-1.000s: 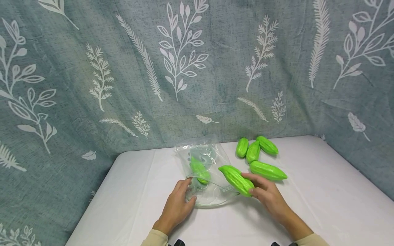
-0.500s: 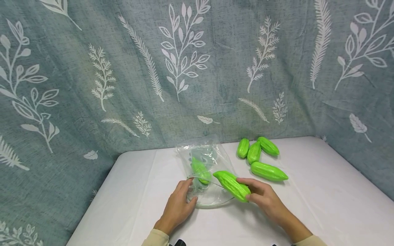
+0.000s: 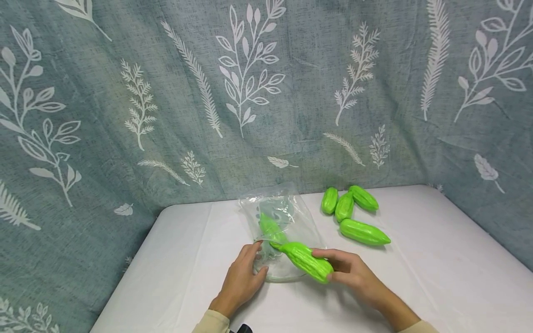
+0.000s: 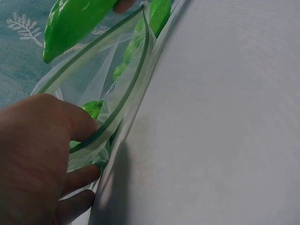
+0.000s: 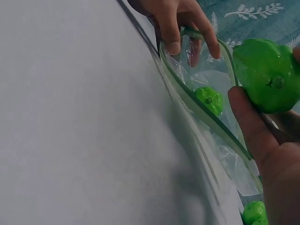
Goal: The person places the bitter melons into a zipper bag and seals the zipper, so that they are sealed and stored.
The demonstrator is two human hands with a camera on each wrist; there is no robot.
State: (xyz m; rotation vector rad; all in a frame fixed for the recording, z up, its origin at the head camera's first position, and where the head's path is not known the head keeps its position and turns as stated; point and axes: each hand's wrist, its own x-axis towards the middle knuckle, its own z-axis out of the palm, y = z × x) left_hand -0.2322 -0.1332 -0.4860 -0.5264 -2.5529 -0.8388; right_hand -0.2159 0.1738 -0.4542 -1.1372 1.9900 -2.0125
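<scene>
My right hand (image 3: 358, 274) holds a bright green bitter melon (image 3: 308, 262) by its blunt end, thumb on the near side and fingers on the far side. The melon's pointed tip overlaps the mouth of a clear zip bag (image 3: 306, 219), which lies on the table. Inside that bag is another bitter melon (image 3: 269, 226). At the bag's left side, my left hand (image 3: 240, 281) grips the mouth. In the left wrist view, a finger crosses the green-edged rim (image 4: 119, 110), and the mouth gapes wide. The held melon (image 5: 267, 77) is above this mouth in the right wrist view.
Several more bitter melons (image 3: 364, 232) lie grouped at the back right of the white-covered table (image 3: 179, 259). A blue-green curtain (image 3: 291, 92) with white leaf prints hangs behind the table and along its sides.
My right hand has carried the bitter melon left and downward, from beside the bag to over its mouth. My left hand has stayed on the bag's edge.
</scene>
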